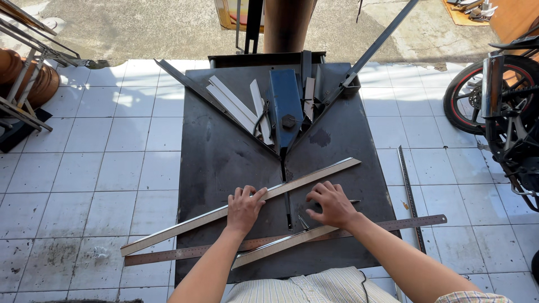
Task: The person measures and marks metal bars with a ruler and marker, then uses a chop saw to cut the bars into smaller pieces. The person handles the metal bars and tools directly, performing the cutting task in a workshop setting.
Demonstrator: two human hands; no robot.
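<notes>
A long pale aluminium strip (314,175) lies slantwise across the dark metal worktable (219,151), from lower left to upper right. My left hand (245,206) rests on it, fingers curled over its upper edge. My right hand (333,203) presses down on the table just below the strip, fingers spread, next to a small pen-like thing (355,201). A shorter aluminium piece (281,246) and a long steel ruler (415,222) lie under my forearms. A saw slot (287,199) runs between my hands.
At the table's back sits a V-shaped fence with a blue block (285,104) and several aluminium offcuts (233,105). Another ruler (410,196) lies on the white tiled floor at right. A motorcycle wheel (485,95) stands far right, a metal rack (22,84) far left.
</notes>
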